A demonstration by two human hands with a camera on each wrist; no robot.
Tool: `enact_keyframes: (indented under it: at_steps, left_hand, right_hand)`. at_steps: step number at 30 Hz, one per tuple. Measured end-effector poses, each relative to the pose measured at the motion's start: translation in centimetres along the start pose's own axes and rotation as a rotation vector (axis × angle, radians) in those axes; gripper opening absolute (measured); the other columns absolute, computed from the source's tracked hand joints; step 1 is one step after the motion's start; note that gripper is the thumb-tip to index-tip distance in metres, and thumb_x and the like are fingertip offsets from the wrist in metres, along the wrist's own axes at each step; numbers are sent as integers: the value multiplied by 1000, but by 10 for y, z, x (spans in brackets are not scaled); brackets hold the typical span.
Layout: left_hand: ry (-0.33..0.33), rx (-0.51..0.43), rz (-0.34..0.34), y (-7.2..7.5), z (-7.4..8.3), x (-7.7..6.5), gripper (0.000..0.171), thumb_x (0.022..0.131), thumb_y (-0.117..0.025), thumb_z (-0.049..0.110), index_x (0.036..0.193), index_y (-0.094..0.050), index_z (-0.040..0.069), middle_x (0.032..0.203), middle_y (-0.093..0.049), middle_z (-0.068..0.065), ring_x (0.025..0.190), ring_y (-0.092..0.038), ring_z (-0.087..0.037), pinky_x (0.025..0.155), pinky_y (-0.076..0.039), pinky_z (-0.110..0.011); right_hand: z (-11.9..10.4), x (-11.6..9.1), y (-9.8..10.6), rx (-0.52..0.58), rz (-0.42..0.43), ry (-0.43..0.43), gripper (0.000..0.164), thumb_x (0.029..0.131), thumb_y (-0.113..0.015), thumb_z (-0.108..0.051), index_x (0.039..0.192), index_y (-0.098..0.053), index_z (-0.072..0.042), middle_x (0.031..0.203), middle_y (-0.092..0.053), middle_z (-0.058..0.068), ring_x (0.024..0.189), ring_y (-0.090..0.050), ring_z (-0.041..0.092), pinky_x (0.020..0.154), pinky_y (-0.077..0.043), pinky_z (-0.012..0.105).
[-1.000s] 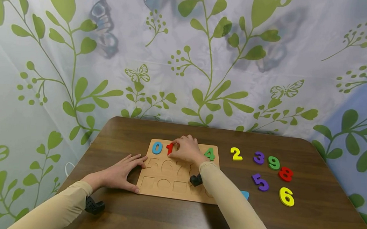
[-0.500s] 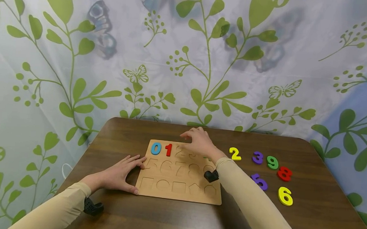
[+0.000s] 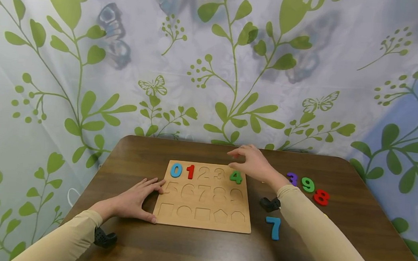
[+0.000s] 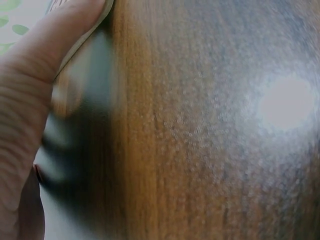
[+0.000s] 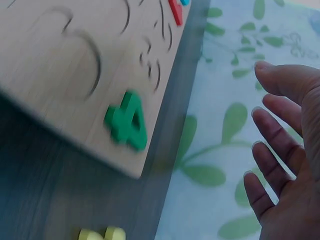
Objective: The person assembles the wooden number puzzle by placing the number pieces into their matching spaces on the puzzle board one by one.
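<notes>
A wooden number board point(image 3: 190, 205) lies on the table with a blue 0 point(image 3: 176, 170), a red 1 point(image 3: 190, 171) and a green 4 point(image 3: 236, 177) in its top row; the other recesses that show are bare. My left hand point(image 3: 133, 199) rests at the board's left edge, fingers spread, thumb by the near left corner. Beyond the board's far right corner, my right hand point(image 3: 255, 164) hovers with loosely bent fingers and holds nothing. In the right wrist view those fingers point(image 5: 270, 127) are apart from the green 4 point(image 5: 127, 122). A yellow number piece point(image 5: 102, 235) peeks in at the bottom there.
Right of the board lie a blue 7 point(image 3: 274, 228), a purple 3 point(image 3: 292, 178), a green 9 point(image 3: 308, 185) and a red 8 point(image 3: 321, 197). The right sleeve point(image 3: 318, 229) hides other pieces. A leaf-patterned curtain point(image 3: 183, 85) hangs behind the brown table point(image 3: 173, 248).
My right hand has let go of the red 1, left in its recess, and moved right across the board past the green 4. The blue 7 has come into full view. My left hand stays put.
</notes>
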State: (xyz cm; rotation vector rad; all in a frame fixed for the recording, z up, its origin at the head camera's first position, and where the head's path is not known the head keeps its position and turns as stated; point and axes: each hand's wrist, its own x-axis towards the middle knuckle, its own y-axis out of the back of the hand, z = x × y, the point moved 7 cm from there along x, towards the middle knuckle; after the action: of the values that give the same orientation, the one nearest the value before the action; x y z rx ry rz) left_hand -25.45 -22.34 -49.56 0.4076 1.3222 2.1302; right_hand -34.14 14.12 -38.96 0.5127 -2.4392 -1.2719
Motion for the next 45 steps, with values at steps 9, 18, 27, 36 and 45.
enact_keyframes:
  at_steps: [9, 18, 27, 36, 45]
  left_hand:
    - [2, -9, -2, -1, 1, -1, 80, 74, -77, 74, 132, -52, 24, 166, -29, -6, 153, -20, -38, 121, -11, -64]
    - [-7, -11, 2, 0, 2, -1, 80, 74, -78, 73, 132, -52, 22, 166, -29, -8, 153, -19, -39, 121, -11, -64]
    - [-1, -24, 2, 0, 2, -2, 79, 74, -78, 72, 131, -52, 23, 166, -29, -7, 153, -18, -39, 121, -10, -64]
    - [-10, -15, 5, 0, 1, 0, 79, 74, -78, 72, 130, -52, 23, 166, -29, -8, 153, -19, -40, 121, -10, -64]
    - [-5, -10, 0, 1, 2, 0, 80, 74, -77, 73, 131, -51, 23, 166, -29, -8, 153, -19, -39, 121, -11, -63]
  right_hand:
    - [56, -34, 27, 38, 56, -95, 44, 93, -77, -38, 133, -67, -22, 122, -65, 4, 121, -46, 30, 101, -39, 55]
    - [93, -58, 35, -5, 57, -159, 54, 92, -77, -44, 136, -65, -16, 124, -65, 8, 123, -44, 32, 97, -41, 55]
    - [116, -70, 27, -58, 22, -199, 53, 92, -78, -32, 138, -63, -10, 129, -62, 14, 128, -39, 43, 105, -25, 68]
    - [136, -72, 23, -104, 26, -215, 59, 88, -81, -35, 137, -64, -9, 140, -54, 24, 133, -32, 53, 106, -19, 74]
    - [147, -66, 15, -127, -54, -238, 72, 83, -84, -47, 141, -61, -11, 148, -44, 27, 136, -27, 55, 104, -18, 76]
